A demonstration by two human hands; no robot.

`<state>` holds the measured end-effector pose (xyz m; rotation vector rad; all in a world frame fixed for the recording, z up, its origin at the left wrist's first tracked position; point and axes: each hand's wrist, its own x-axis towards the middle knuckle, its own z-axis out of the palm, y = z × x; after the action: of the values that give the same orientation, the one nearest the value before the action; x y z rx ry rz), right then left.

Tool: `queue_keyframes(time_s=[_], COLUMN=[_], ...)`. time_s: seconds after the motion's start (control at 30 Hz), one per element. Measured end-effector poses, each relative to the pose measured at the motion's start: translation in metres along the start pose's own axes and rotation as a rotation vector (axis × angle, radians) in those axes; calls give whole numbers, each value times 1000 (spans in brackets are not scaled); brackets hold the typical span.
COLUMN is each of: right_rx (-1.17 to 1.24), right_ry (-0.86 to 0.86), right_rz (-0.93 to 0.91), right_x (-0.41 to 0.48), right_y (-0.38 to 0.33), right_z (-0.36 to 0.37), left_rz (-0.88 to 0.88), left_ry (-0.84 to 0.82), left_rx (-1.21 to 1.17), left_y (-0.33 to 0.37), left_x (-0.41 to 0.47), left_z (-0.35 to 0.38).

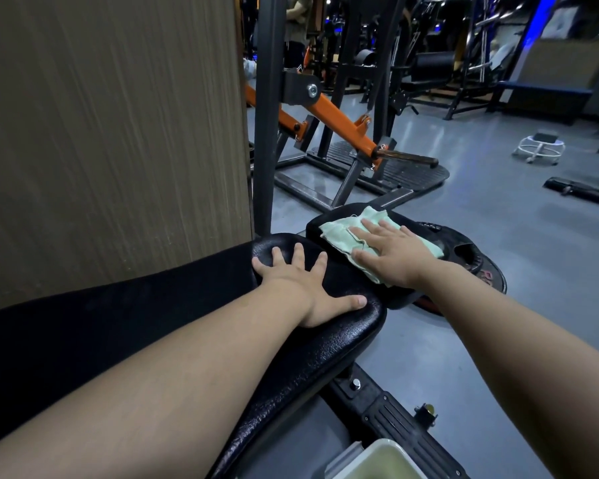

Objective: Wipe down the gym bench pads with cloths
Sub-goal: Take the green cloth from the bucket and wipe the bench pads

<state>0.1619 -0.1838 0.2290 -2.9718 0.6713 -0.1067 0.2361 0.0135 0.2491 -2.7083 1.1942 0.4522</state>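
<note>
Cloth, pale green and creased, lies spread on the seat pad, the smaller black cushion at the far end of the gym bench. The right hand presses flat on top of the cloth, palm down; its fingers are straight and slightly spread, gripping nothing, and cloth shows beyond the fingertips and at both sides of the hand. The long back pad, black with a pebbled vinyl surface, runs from the lower left of the view up to a rounded end just beside the seat pad. The left hand rests palm down on this rounded end, with the fingers extended and fanned wide and the thumb lying along the pad's right edge; it holds nothing. Both forearms are bare. Below the back pad, the black bench frame with a bolt and a ribbed step plate runs along the grey floor. A white container of pale greenish content sits at the bottom edge, partly cut off. Black weight plates lie on the floor just behind the seat pad. A wood-grain wall panel fills the left side. An orange-and-black machine stands beyond the bench, and a person stands in the background.
</note>
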Motion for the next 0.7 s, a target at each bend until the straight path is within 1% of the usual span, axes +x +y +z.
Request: queue_keyframes(time_s=[0.7], right_rx=[16], right_ry=[-21], right_rz=[-27], right_x=[-2], right_y=[2], right_z=[0], left_rz=[7], left_ry=[-23], left_rx=[-14], left_y=[-1], left_x=[0], left_z=[0])
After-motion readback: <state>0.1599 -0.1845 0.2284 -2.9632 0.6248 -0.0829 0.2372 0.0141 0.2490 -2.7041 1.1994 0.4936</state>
